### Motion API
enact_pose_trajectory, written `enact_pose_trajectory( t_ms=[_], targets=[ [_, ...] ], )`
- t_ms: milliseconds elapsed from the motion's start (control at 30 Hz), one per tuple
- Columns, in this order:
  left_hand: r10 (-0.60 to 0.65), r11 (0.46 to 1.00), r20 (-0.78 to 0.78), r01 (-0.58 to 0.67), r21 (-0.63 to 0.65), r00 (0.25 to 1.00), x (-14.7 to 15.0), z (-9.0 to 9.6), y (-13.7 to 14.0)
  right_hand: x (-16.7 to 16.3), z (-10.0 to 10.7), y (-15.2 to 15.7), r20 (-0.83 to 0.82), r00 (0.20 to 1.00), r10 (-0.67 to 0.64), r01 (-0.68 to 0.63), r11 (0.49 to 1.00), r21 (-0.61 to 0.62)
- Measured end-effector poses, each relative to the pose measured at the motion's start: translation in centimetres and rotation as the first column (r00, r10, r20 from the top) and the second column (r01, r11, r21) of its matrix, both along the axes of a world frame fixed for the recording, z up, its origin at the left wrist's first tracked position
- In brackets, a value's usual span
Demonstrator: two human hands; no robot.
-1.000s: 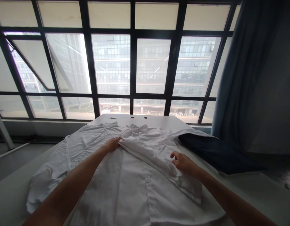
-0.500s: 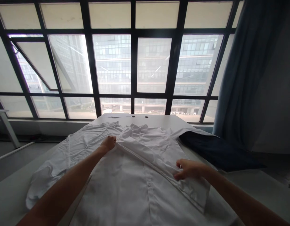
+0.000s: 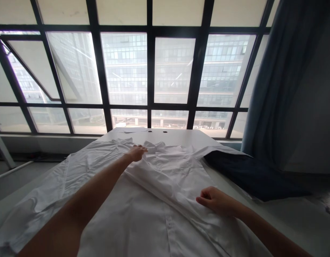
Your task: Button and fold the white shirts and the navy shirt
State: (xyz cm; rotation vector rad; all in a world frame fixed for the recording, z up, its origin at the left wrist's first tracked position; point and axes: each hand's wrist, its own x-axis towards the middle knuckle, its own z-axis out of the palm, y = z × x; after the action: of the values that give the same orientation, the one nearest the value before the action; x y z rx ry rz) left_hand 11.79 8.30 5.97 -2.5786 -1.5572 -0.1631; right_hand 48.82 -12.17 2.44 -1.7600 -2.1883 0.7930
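Observation:
A white button-up shirt (image 3: 143,207) lies spread over the table, its row of buttons running toward me and a long diagonal fold crossing its front. My left hand (image 3: 137,152) reaches to the far part of the shirt near the collar, resting on the cloth with its fingers stretched out. On the right side, my right hand (image 3: 211,199) is closed, thumb against curled fingers, at the folded cloth of the shirt. The bit of cloth inside those fingers is hidden.
A dark navy folded cloth (image 3: 250,175) lies on the right of the white table (image 3: 181,135), partly under white fabric. More wrinkled white cloth (image 3: 81,167) spreads at the left. Beyond the table stand large windows (image 3: 124,71), with a blue-grey curtain (image 3: 272,89) at right.
My left hand has let go of the fold's edge and moved farther forward, its fingers now extended. My right hand has closed its fingers, and the diagonal fold lies lower and flatter.

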Motion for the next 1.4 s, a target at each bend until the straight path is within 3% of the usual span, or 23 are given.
enact_pose_trajectory(
  t_ms=[100,233,300,433,467,533,633,767,833,933,1033,1200,1400],
  targets=[
    [-0.159,0.986,-0.090,0.154,-0.058,0.983,1.4,-0.6,2.3,0.1,0.0,-0.3,-0.007,0.999,-0.052,0.052,0.999,0.010],
    [-0.192,0.981,-0.144,0.188,-0.039,0.971,0.4,-0.3,4.7,0.5,0.0,-0.2,-0.122,0.982,-0.146,0.155,0.985,0.070],
    [-0.178,0.983,-0.164,0.183,0.019,0.970,-0.9,0.5,5.7,0.5,0.1,-0.2,-0.267,0.948,-0.175,0.180,0.984,-0.005],
    [-0.060,0.987,-0.134,0.078,0.140,0.989,-3.3,2.0,7.0,-0.1,0.4,0.1,-0.515,0.828,-0.222,0.069,0.952,-0.299],
    [-0.031,0.986,-0.123,0.050,0.159,0.992,-3.5,2.1,7.2,-0.4,0.3,0.2,-0.493,0.840,-0.227,0.077,0.949,-0.306],
    [0.024,0.982,-0.111,-0.002,0.188,0.994,-3.3,1.8,7.2,-0.8,0.1,0.4,-0.350,0.906,-0.239,0.174,0.963,-0.206],
    [0.102,0.977,-0.096,-0.082,0.196,0.990,-2.1,0.6,6.3,-1.0,-0.3,0.7,-0.121,0.959,-0.257,0.261,0.965,0.019],
    [0.215,0.958,-0.029,-0.206,0.198,0.976,-1.4,-1.5,3.9,-0.2,-0.3,0.6,0.011,0.970,-0.242,0.237,0.959,0.157],
    [0.302,0.940,0.033,-0.303,0.159,0.953,-1.9,-2.6,2.4,0.2,-0.1,0.4,0.046,0.972,-0.230,0.219,0.960,0.176],
    [0.436,0.900,0.084,-0.436,-0.013,0.896,-3.6,-4.0,0.2,0.1,0.1,0.0,0.091,0.972,-0.216,0.197,0.964,0.180],
    [0.507,0.859,0.072,-0.496,-0.129,0.859,-5.7,-5.2,-1.7,-0.6,0.4,-0.4,0.146,0.964,-0.224,0.194,0.961,0.199],
    [0.511,0.854,0.118,-0.487,-0.185,0.851,-8.3,-5.7,-3.6,-1.8,0.7,-1.1,0.232,0.953,-0.196,0.143,0.963,0.227],
    [0.516,0.857,0.229,-0.493,-0.150,0.826,-9.3,-4.8,-4.3,-1.3,0.3,-0.4,0.021,0.988,-0.155,0.149,0.973,0.179]
  ],
)
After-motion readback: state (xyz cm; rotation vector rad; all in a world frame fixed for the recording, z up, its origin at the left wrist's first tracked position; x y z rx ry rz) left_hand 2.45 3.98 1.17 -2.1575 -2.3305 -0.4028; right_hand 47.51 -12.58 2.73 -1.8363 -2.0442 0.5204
